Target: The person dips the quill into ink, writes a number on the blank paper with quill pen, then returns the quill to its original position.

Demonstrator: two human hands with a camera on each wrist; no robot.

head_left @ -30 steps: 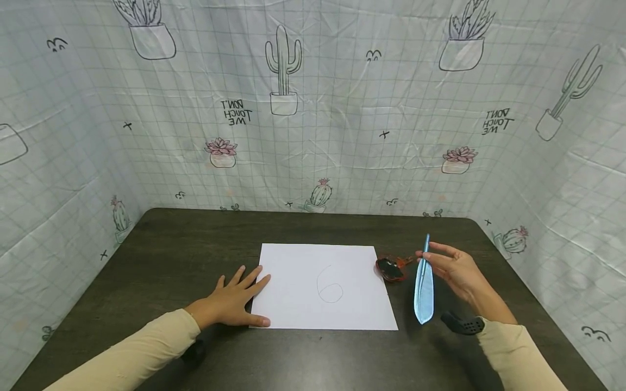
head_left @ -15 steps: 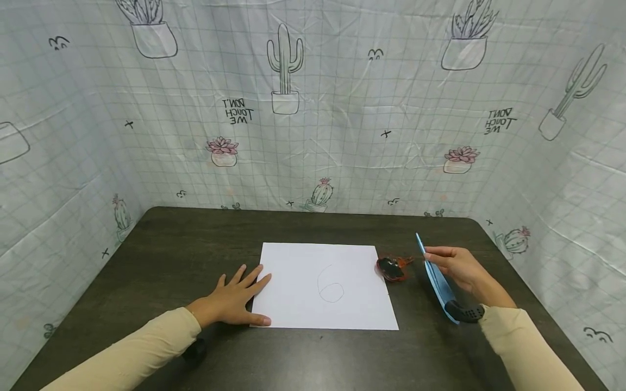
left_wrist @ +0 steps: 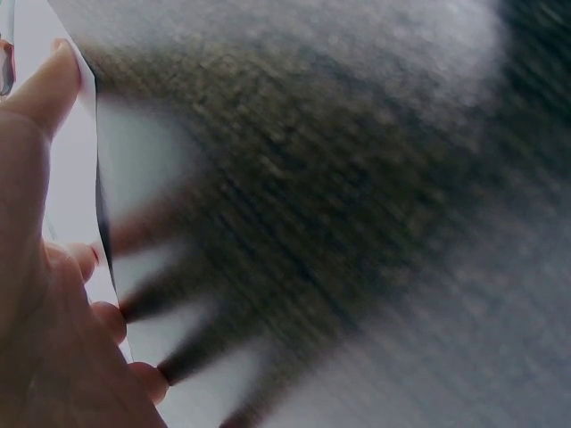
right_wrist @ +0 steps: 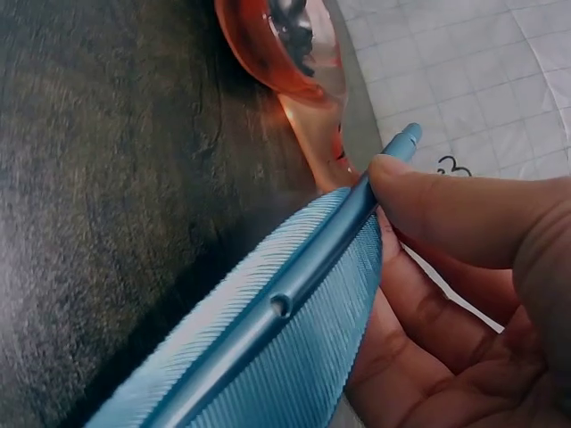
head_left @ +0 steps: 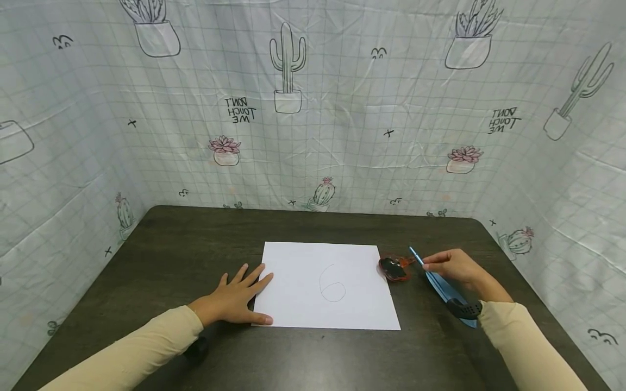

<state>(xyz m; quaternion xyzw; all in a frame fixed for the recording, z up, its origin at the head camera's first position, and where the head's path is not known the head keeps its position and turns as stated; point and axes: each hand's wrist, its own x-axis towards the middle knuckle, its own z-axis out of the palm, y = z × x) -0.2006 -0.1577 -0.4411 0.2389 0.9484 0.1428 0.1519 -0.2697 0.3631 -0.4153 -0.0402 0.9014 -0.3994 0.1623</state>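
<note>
A white sheet of paper (head_left: 298,288) lies on the dark table, with a thin "6" drawn on it. My left hand (head_left: 232,301) rests on the paper's left edge with fingers spread. My right hand (head_left: 457,269) pinches a blue feather-shaped pen (head_left: 438,285) near its thin end, between thumb and fingers. In the right wrist view the pen's ribbed vane (right_wrist: 303,357) slants down to the left. The wrist strap covers part of it in the head view. Close beyond the pen, by the paper's right edge, sits a translucent orange-red object (head_left: 395,268) with a dark rounded part and a narrow arm.
The dark wooden table (head_left: 313,358) is bordered at the back and sides by a white gridded cloth (head_left: 342,108) printed with cacti. A black band (head_left: 464,309) is on the right wrist.
The feather pen has tilted from nearly upright in view to slanting, its thin end swinging left and down, its feather end right under the wrist. The left hand stays on the paper.
</note>
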